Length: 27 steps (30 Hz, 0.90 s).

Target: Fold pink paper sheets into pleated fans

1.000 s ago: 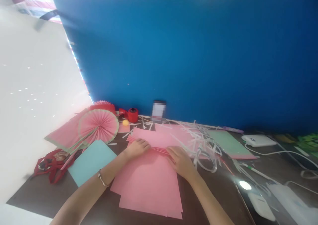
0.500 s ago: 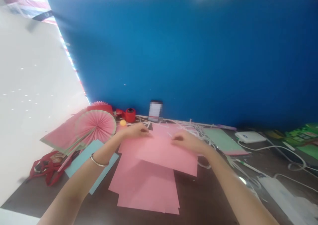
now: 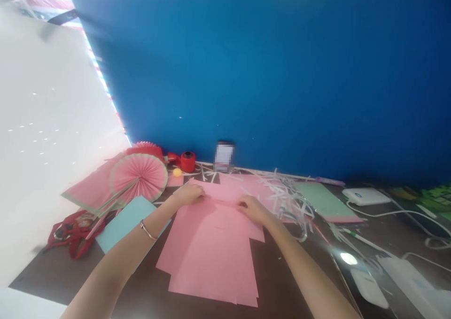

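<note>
Several overlapping pink sheets lie on the dark table. At their far part, my left hand, with a silver bangle on its wrist, pinches the left end of a pink sheet. My right hand is closed on that sheet's right side, its fingertips curled at the paper. Between the hands a crease or edge runs across the pink paper. The fingertips of both hands are partly hidden.
Left are a pink folded fan, a light blue sheet and red straps. White paper strips, a green sheet, a white device and cables lie right. A phone leans on the blue panel.
The pink sheet between my hands has turned from slanting to roughly in line with the sheets below. My right hand has moved left and slightly down; the view has shifted a little.
</note>
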Motion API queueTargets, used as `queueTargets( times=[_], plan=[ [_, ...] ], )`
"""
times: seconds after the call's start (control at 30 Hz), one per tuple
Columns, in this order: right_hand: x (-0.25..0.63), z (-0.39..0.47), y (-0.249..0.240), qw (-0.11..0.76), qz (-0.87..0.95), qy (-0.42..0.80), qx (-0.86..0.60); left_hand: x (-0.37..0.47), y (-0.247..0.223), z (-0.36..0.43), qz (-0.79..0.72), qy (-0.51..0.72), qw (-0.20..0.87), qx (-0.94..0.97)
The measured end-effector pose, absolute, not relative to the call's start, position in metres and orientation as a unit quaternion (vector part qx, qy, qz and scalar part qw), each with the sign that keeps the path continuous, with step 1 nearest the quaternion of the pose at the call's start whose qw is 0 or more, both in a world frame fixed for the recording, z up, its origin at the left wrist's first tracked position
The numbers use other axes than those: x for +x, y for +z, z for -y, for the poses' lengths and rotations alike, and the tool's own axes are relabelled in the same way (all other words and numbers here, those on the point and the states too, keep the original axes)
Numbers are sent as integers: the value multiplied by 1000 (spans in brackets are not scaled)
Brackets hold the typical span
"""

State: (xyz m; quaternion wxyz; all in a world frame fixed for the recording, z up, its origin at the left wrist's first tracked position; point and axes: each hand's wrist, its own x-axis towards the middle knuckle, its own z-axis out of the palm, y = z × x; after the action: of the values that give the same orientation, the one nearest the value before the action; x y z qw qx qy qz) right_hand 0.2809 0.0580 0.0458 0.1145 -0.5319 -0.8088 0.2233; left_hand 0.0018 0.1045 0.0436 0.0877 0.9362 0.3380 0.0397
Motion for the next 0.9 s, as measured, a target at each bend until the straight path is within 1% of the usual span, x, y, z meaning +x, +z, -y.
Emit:
queueTargets(
  times=[0.23,0.63,0.77,0.9],
  plan=[
    [289,-52,38,98,850,142,-497,-9,41,-101,-313,35,38,948],
    [304,-20,26,23,885,-71,-459,-22,39,-85,-292,-21,-86,952],
    [295,-16,21,12,885,-110,-453,-22,31,-80,-301,-1,-85,950],
    [287,-11,19,10,879,-122,-461,-21,29,-76,-331,10,-43,943]
  ],
)
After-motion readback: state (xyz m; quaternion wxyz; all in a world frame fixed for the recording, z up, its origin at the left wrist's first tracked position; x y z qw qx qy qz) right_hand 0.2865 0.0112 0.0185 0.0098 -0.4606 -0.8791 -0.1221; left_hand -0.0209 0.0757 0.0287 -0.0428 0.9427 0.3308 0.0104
